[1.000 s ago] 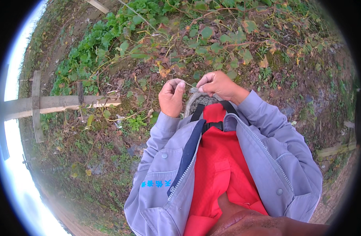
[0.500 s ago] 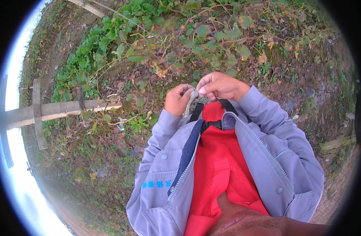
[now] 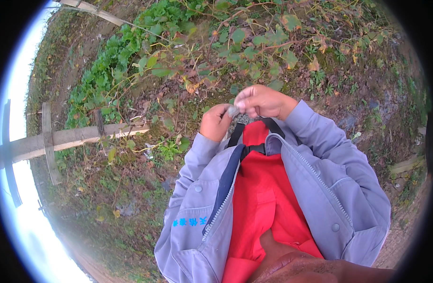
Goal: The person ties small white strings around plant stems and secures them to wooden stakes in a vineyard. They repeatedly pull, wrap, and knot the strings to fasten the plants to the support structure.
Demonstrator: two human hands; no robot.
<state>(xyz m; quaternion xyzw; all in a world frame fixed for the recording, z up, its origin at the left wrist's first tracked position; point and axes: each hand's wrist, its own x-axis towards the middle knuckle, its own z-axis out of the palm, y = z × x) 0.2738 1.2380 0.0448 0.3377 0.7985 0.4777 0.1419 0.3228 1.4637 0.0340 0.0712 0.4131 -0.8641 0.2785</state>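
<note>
Two bare hands meet in front of a person's chest outdoors, the left hand (image 3: 217, 123) raised with its thumb toward the right hand (image 3: 264, 102), which bends inward at the wrist. Thumbs and fingertips are drawn close together; whether anything thin is pinched between them cannot be told. Just beneath the fingers, at the top of two black straps (image 3: 273, 126), sits a mottled grey object (image 3: 245, 120), rough in texture and mostly hidden.

Both elbows spread wide in a smooth grey-blue jacket (image 3: 320, 174), its toothed zip open over a red shirt (image 3: 263, 203); a black buckle (image 3: 254, 149) lies at the shirt's far end. Beyond the hands, a thin-stemmed vine (image 3: 261, 49) carries green and browning leaves over leaf-strewn ground (image 3: 145, 226). Lush green plants (image 3: 105, 56) crowd toward the ground's upper left edge, while a rough wooden post (image 3: 75, 139), crossed by a slat (image 3: 49, 137), juts from its left edge beneath bright sky.
</note>
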